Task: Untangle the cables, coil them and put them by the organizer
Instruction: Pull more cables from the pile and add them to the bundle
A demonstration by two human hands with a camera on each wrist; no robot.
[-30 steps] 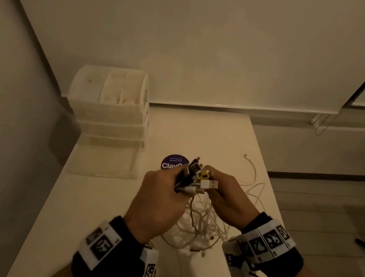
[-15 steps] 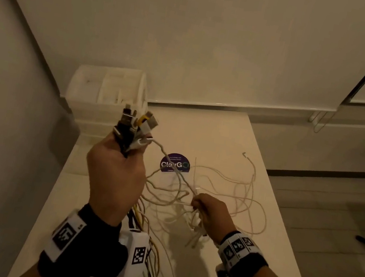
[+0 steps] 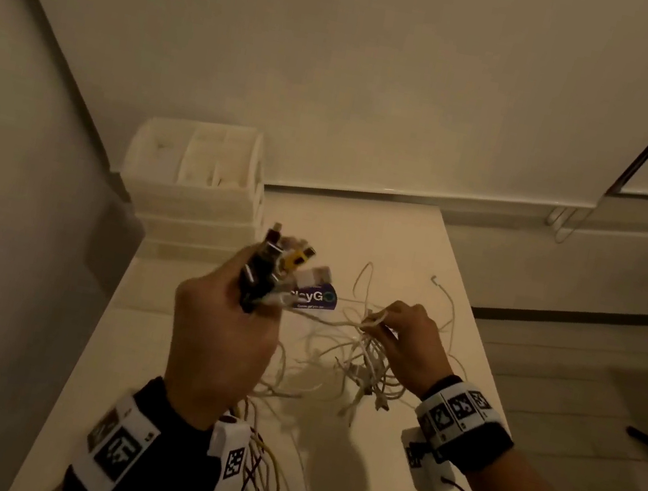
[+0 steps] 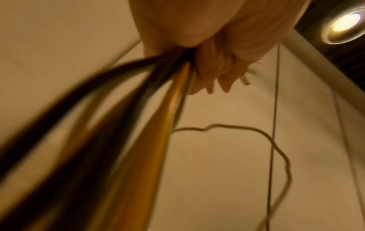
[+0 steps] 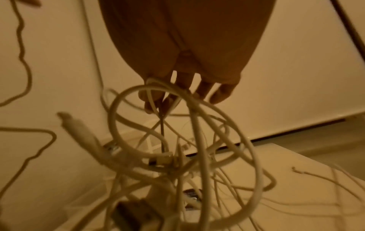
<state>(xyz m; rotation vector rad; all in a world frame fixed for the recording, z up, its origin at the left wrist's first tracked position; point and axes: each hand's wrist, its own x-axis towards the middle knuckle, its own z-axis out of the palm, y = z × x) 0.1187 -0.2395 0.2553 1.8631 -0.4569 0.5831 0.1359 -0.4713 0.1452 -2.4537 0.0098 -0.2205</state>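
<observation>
My left hand is raised above the white table and grips a bunch of cable plugs, black, yellow and white, pointing up. The cables hang down past my wrist, dark and yellow in the left wrist view. My right hand pinches the white cable tangle near its top; loops dangle below the fingers onto the table. A taut white cable runs between both hands. The translucent drawer organizer stands at the table's far left corner.
A purple round sticker lies on the table behind the hands. Loose thin white cable ends trail toward the table's right edge. Walls close in on the left and the far side; the floor drops off to the right.
My hands, together a second ago, pulled apart. The left hand rose left with the plugs, then came lower and rightward. The right hand shifted right, holding the white tangle.
</observation>
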